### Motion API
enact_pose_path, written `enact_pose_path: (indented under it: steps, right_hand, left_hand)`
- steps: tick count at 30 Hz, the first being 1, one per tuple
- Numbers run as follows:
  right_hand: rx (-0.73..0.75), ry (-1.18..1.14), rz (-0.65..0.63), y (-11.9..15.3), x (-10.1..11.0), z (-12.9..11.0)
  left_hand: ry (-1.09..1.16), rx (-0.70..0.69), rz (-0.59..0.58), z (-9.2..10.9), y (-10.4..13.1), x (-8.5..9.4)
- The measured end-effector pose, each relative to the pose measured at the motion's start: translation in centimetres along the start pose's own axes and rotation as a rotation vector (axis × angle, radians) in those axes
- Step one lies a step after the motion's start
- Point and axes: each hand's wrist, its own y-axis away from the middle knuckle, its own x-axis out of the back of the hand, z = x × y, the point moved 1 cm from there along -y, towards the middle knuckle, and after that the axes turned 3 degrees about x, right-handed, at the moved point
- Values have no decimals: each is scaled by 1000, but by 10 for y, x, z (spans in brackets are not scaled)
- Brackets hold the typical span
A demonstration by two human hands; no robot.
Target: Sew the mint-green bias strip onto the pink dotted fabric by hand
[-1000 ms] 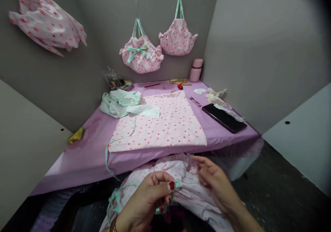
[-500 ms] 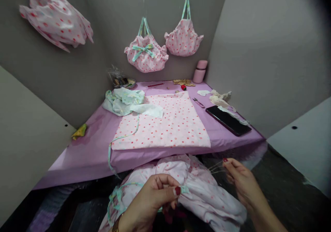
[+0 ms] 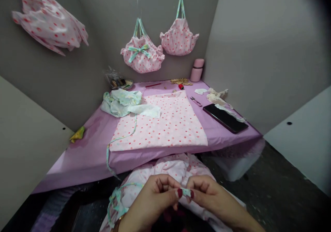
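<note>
In front of my lap, my left hand (image 3: 159, 195) pinches the end of a mint-green fabric strap (image 3: 186, 192) between thumb and fingers. My right hand (image 3: 210, 195) pinches the same small end from the other side, fingertips nearly meeting the left ones. Whether a needle is in the right fingers cannot be made out. Below and behind both hands, a bunched pink dotted garment (image 3: 170, 166) lies over the lap. More mint-green strap (image 3: 117, 199) trails from it beside my left wrist.
A purple-covered table (image 3: 85, 170) stands ahead, bearing flat dotted fabric (image 3: 170, 125), crumpled green cloth (image 3: 121, 101), thread snips (image 3: 196, 101), a red thread spool (image 3: 181, 87), a phone (image 3: 224, 118) and a pink flask (image 3: 197, 70). Dotted garments (image 3: 143, 58) hang above.
My right hand has come in from the far right, where it held stretched thread, to the strap end at my left fingertips. My left hand keeps its pinch. The view has shifted slightly.
</note>
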Motion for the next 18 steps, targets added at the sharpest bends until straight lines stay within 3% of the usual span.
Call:
enact_pose_path:
  steps: [5,10,18]
  right_hand:
    - [113,84,195,-1,12,-7]
    - [88,207,375,-4,24,6]
    - [120,430,491,-15,41,24]
  left_hand:
    - [-116,1,0,-1,1,-2]
    - [-167,11,6,1,1,-3]
    - [-201,0,12,3,6,-4]
